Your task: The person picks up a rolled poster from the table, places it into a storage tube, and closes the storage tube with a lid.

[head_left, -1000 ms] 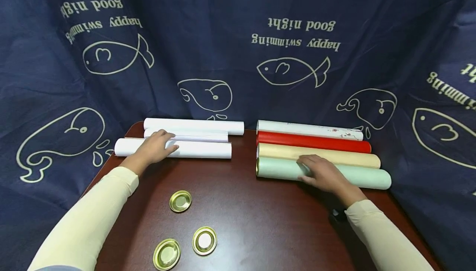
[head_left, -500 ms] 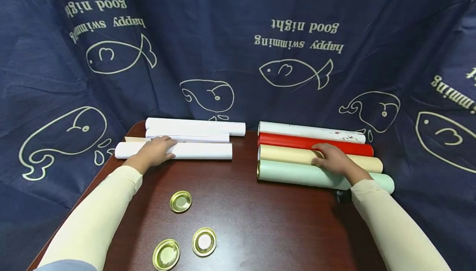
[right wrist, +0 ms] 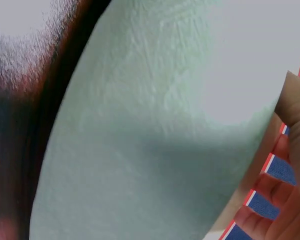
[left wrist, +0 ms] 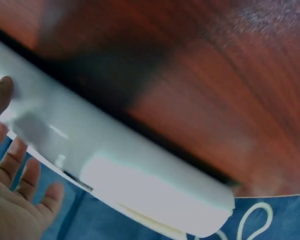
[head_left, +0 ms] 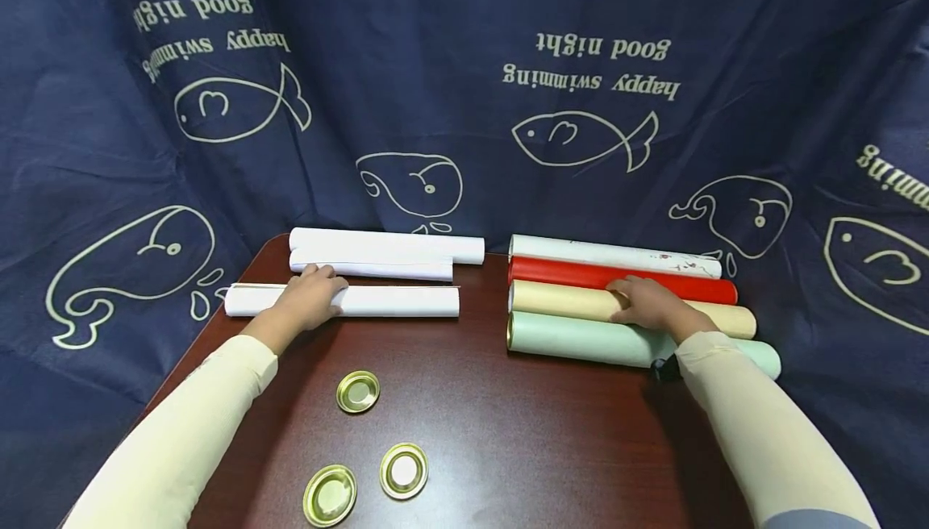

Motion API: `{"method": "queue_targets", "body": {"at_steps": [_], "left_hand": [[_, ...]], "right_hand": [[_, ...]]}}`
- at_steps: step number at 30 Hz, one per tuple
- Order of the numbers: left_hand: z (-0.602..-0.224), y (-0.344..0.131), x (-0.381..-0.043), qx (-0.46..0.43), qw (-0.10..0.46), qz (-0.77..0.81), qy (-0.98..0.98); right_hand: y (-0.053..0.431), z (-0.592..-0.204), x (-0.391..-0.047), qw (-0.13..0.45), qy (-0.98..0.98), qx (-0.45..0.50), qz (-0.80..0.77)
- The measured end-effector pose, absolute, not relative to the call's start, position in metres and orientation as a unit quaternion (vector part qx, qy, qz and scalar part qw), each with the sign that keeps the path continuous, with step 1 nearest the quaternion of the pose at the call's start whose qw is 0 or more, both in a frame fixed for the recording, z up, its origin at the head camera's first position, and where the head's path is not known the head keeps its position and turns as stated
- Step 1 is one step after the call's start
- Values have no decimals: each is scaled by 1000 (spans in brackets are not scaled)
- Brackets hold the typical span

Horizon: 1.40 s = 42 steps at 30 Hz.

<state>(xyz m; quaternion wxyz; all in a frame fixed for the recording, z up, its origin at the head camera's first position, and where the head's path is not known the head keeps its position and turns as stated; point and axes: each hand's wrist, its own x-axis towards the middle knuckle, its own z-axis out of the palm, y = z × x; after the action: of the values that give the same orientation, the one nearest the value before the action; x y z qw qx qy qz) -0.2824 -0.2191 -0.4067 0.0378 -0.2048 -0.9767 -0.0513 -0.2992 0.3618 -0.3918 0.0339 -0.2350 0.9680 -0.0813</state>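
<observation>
My left hand [head_left: 308,303] grips the frontmost white paper roll [head_left: 406,301] at the left. In the left wrist view the thumb lies on the near side of that roll, with the fingers bent at its far side. At the right, my right hand [head_left: 649,303] reaches over the mint-green tube [head_left: 573,338] and holds the beige tube [head_left: 555,301], thumb in front and fingers behind. The green tube fills much of the right wrist view and partly hides the beige one. Behind the beige tube lie a red tube [head_left: 559,272] and a white flower-patterned tube [head_left: 581,251].
Two more white rolls, a middle one [head_left: 377,264] and a back one [head_left: 392,241], lie behind the held roll. Three round gold metal lids [head_left: 358,392] rest on the dark wooden table [head_left: 537,432]. A navy curtain [head_left: 464,93] hangs behind.
My right hand has moved from the green tube back to the beige one. My left hand now holds the front white roll, which has shifted slightly toward me, widening the gap behind it.
</observation>
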Motion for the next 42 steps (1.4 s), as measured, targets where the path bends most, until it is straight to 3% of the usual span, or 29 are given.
{"method": "queue_targets", "body": {"at_steps": [11, 18, 26, 34, 42], "left_hand": [[-427, -234, -273, -227, 52, -149, -961], [-434, -237, -272, -249, 83, -149, -953], [-430, -241, -264, -252, 81, -163, -951], [-429, -246, -259, -262, 92, -170, -946], [-422, -244, -254, -282, 127, -183, -933]], "right_hand": [[359, -394, -309, 64, 969, -231, -51], [356, -399, -314, 40, 972, -230, -9], [360, -396, -310, 19, 972, -236, 6], [367, -389, -311, -33, 969, -242, -39], [372, -385, -312, -35, 965, -232, -115]]}}
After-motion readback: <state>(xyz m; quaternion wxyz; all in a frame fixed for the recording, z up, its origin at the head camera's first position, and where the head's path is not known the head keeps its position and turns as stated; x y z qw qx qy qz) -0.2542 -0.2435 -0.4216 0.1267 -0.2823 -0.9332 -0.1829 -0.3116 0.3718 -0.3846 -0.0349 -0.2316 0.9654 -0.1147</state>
